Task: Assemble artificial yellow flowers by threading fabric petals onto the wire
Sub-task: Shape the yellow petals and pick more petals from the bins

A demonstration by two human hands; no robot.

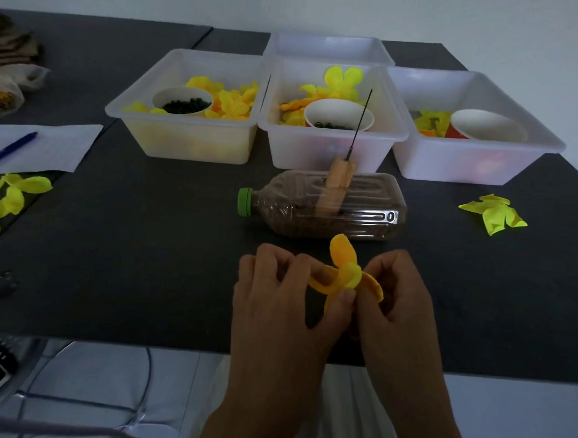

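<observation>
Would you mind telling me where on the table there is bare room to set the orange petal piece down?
Bare mat lies left of the bottle, between it and the loose petals by the paper; another patch sits between the bottle and the right petals. Behind the bottle, three bins crowd the mat.

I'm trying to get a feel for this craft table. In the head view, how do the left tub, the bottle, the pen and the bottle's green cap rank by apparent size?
Largest to smallest, as they look:
1. Left tub
2. Bottle
3. Pen
4. Green cap
The tub sits farther away than the bottle yet still looks bigger, so that order seems safe.
</observation>
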